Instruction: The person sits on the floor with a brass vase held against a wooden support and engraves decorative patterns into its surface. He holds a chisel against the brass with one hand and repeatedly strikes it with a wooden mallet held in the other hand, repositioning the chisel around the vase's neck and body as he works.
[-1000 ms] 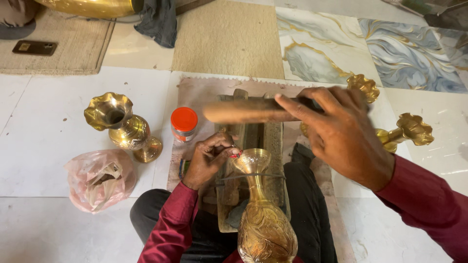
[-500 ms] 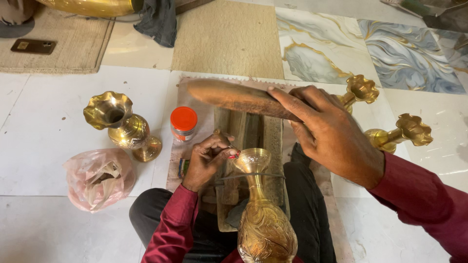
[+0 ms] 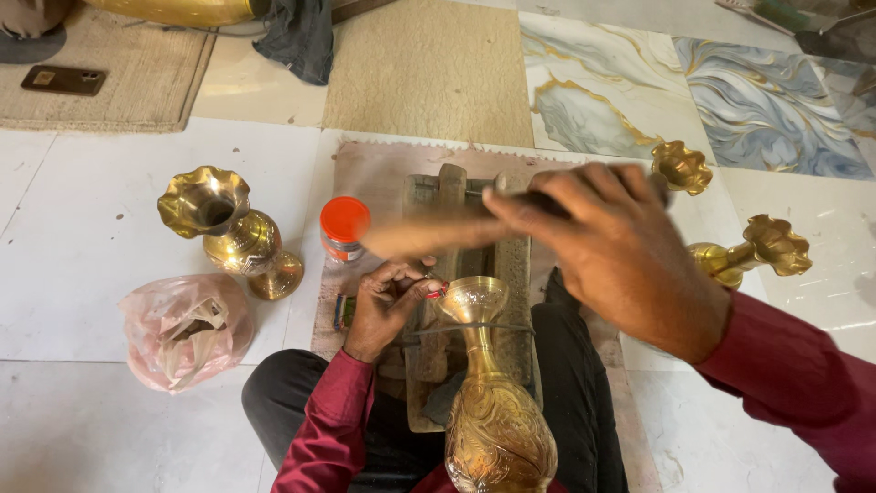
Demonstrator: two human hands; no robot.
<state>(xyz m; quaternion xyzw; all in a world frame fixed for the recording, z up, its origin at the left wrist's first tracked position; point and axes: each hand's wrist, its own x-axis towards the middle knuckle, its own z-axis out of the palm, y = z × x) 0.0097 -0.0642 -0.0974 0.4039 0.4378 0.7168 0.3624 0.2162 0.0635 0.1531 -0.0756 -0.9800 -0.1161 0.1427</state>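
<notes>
Blurred wooden mallet point(image 3: 429, 236) in right hand point(image 3: 620, 256), brass vase point(image 3: 488, 402) base cut off

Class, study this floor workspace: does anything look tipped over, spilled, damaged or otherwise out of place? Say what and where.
Two brass vases lie on their sides on the tiles at the right, one farther back and one nearer, while the brass vase on the left stands upright. A crumpled pink plastic bag lies open beside it. Nothing looks spilled or broken.
</notes>
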